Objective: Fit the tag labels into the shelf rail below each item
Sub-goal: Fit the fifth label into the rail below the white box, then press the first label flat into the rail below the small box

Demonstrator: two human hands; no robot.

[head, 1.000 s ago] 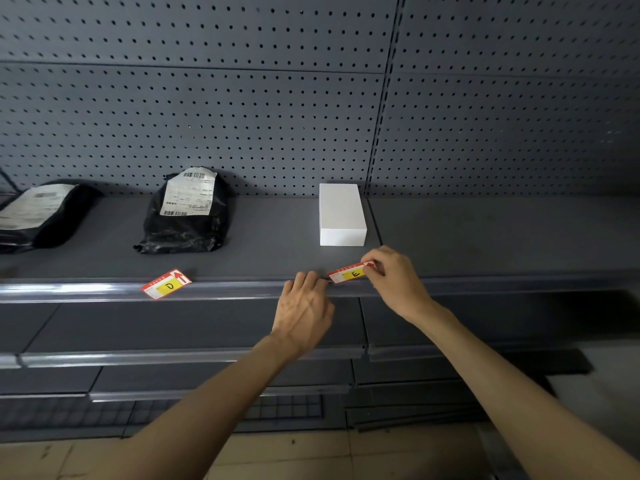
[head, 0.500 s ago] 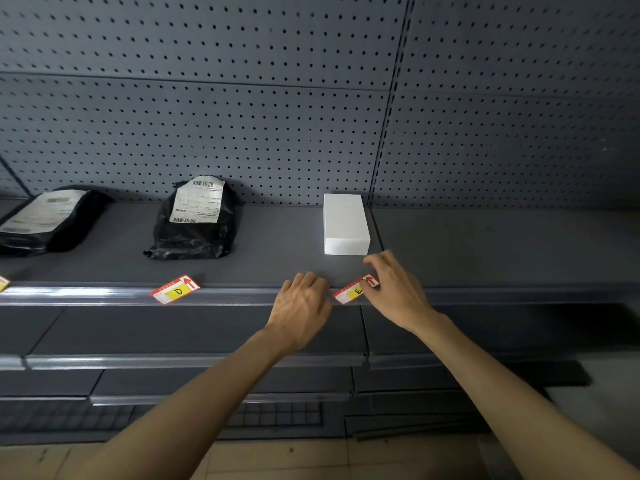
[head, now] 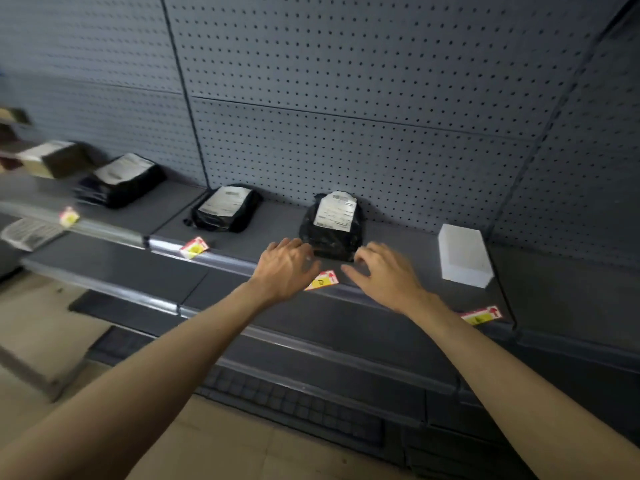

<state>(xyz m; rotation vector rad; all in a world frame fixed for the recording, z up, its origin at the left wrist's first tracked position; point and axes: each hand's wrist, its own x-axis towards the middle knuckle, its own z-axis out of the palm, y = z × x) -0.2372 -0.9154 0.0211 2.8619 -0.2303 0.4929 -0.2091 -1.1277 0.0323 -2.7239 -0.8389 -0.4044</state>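
Tag [head: 322, 280] in front of the middle black parcel [head: 332, 226]: handwritten "P" on yellow, red arrow. Other tags' letters and parcel label print are too blurred to read.

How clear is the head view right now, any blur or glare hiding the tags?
Head view: dim; motion blur smears the far-left boxes and leftmost tag; the tag between the hands stays fairly legible; glare streaks the rail; wide-angle tilt slants the shelf.

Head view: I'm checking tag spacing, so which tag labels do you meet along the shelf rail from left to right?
Blurred tag → tag below the second black parcel → tag between the hands → tag below the white box.
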